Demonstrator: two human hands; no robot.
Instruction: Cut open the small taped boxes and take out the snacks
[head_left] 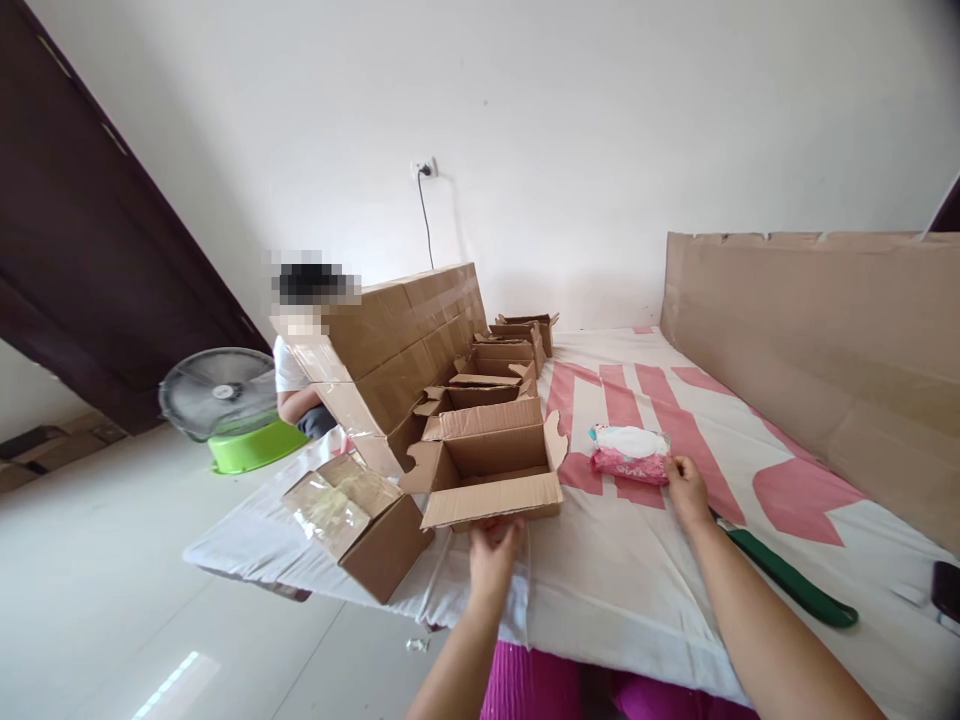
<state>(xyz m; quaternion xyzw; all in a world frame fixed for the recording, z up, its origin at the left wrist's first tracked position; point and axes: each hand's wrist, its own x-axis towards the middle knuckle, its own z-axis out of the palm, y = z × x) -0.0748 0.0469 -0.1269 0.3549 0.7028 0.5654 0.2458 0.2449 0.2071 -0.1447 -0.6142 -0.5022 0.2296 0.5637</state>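
Gripping the near flap of the open box (484, 462), the left hand (491, 550) steadied it; the right hand's (686, 490) fingers touched the pack (628, 453) on the table (637, 570), unclenched. Tugged, the box might slide off the edge.

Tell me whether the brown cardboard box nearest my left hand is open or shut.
Open. The brown cardboard box has its four flaps spread outward, its inside looks bare, and the left hand touches its front flap.
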